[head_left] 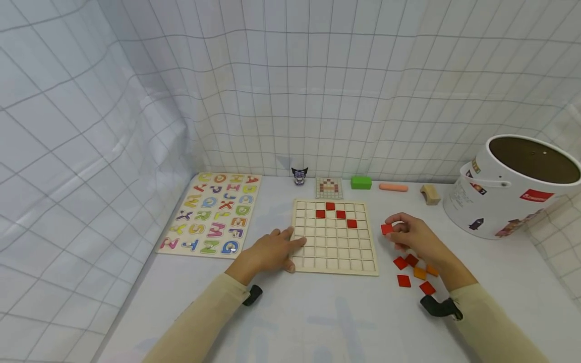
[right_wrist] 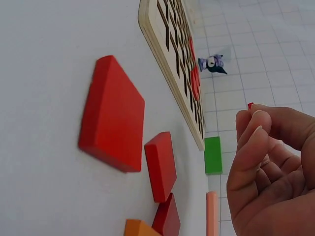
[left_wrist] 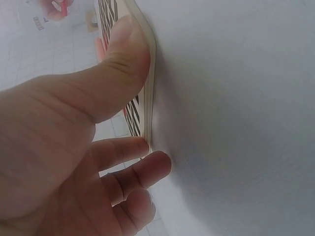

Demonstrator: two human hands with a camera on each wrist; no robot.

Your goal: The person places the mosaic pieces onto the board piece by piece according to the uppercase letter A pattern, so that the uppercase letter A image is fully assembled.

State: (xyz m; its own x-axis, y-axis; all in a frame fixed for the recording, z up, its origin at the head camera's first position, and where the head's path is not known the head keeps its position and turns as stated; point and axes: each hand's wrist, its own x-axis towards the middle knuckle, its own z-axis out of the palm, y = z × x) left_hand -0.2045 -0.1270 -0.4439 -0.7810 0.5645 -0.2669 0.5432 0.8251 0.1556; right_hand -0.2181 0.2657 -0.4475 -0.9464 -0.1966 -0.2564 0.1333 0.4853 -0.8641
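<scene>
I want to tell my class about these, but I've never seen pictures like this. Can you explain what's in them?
There's no robot here, just a person's two bare hands. The widest picture comes from a camera on their head, looking down; the other two come from cameras on their wrists, so each hand looks big. The left hand rests on the edge of a wooden grid board, which holds four red squares. The right hand pinches a red tile; loose red and orange tiles lie nearby. On the white surface are also an alphabet board, a small figure, a green block and a white bucket.
</scene>
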